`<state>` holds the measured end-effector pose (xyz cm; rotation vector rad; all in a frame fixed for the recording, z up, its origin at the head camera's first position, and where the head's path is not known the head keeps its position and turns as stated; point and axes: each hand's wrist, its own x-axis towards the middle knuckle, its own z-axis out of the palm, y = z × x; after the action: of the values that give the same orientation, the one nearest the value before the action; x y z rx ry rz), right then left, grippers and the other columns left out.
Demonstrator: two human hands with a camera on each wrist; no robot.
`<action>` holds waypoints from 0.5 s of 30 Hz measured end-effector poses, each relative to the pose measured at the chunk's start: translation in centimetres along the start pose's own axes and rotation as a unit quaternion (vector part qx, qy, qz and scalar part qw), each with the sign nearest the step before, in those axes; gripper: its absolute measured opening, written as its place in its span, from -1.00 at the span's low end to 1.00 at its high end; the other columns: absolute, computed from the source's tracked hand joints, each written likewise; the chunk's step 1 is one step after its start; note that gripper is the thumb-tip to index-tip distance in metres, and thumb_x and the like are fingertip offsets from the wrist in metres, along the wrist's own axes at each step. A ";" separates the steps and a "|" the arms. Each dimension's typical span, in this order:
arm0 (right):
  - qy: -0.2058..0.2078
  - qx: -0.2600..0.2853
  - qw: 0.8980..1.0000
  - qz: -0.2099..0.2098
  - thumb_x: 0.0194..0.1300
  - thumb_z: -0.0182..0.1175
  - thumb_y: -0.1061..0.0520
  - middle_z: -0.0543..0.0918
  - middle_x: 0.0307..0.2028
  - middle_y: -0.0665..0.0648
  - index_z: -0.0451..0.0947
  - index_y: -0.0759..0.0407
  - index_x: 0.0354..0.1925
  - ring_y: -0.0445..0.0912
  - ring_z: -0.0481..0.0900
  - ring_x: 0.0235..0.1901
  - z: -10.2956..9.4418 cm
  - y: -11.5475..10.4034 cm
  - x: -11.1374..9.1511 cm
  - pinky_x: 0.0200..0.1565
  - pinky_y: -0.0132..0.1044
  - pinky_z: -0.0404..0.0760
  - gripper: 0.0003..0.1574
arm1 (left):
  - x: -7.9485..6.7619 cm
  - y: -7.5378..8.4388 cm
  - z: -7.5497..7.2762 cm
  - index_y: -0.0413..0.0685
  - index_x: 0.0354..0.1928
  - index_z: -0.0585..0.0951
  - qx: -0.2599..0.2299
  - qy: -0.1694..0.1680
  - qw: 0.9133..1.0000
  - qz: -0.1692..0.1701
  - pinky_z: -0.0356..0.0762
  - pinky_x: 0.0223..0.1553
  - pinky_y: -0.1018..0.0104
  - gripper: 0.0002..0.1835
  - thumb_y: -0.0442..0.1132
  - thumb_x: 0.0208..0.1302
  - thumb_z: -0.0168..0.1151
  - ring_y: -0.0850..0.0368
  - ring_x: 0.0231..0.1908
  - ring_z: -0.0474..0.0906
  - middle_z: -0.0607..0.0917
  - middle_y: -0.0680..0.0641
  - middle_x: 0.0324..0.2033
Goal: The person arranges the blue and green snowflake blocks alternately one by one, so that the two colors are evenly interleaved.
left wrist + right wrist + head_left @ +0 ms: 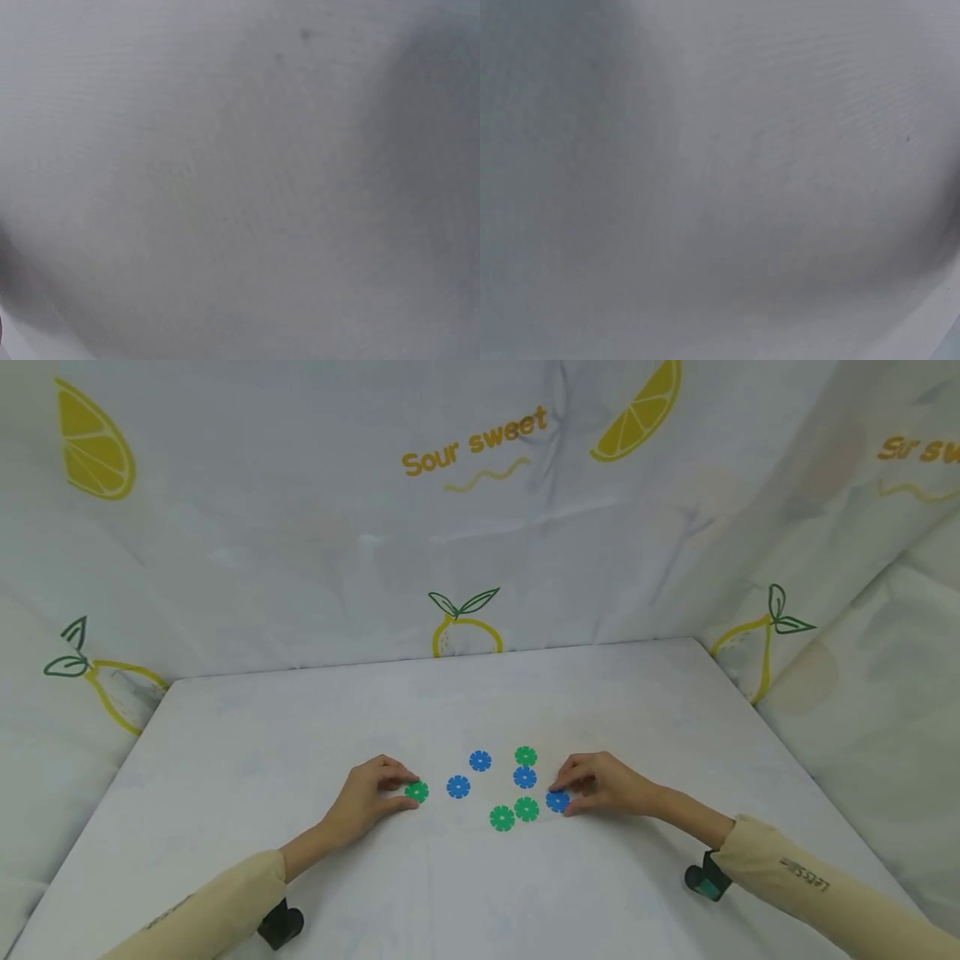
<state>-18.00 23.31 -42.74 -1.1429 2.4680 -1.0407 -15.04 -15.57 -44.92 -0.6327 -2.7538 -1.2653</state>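
In the head view my left hand (pixel 372 793) holds a green notched plastic disc (pixel 417 792) by its edges, between thumb and fingertips. My right hand (pixel 609 785) pinches a blue notched disc (pixel 557 802) in the same way. Between the hands, two blue discs (pixel 458 787) lie nearer the left one. Closer to the right hand, a green disc (pixel 526 756) sits just behind another blue disc (pixel 525 777). Two green discs (pixel 502 817) lie side by side in front of these. Both wrist views show only blurred white surface and shadow, without the discs.
The discs lie on a white-covered table (pixel 465 893). White cloth walls (pixel 300 552) printed with lemons rise behind it and at both sides. A dark wrist device (pixel 281 924) hangs below the left sleeve, and another dark device (pixel 707 877) below the right sleeve.
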 end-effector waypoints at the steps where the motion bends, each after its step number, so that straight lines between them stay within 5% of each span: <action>1: 0.000 0.001 1.000 0.002 0.03 0.46 0.13 0.65 -0.24 0.04 0.71 0.23 -0.14 -0.12 0.50 -0.33 0.0 0.0 0.0 -0.33 -0.39 0.58 -0.62 | 0.0 0.0 -0.1 -0.10 -0.17 0.72 0.000 -0.004 1.000 0.008 0.59 -0.12 0.35 -0.69 -0.27 -0.04 0.50 0.16 -0.22 0.57 0.62 0.05 -0.26; 7: 0.004 0.006 1.000 0.002 0.03 0.46 0.13 0.65 -0.25 0.06 0.71 0.23 -0.16 -0.09 0.48 -0.37 0.1 -0.1 0.2 -0.38 -0.39 0.56 -0.63 | 0.3 -0.2 -0.7 -0.15 -0.15 0.69 -0.016 -0.015 0.999 0.041 0.61 -0.16 0.39 -0.68 -0.31 0.00 0.48 0.17 -0.25 0.62 0.69 -0.01 -0.24; 15: 0.008 -0.001 1.000 0.000 0.01 0.47 0.15 0.65 -0.26 0.02 0.71 0.19 -0.16 -0.15 0.47 -0.39 0.2 0.3 0.0 -0.40 -0.41 0.55 -0.65 | 0.6 -1.2 -1.6 -0.17 -0.12 0.69 -0.084 -0.041 0.995 0.019 0.60 -0.17 0.44 -0.66 -0.27 0.02 0.46 0.19 -0.27 0.62 0.71 -0.03 -0.22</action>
<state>-18.10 23.32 -43.10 -1.1406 2.4811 -1.0518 -16.22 -17.20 -44.62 -0.7616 -2.7050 -1.5068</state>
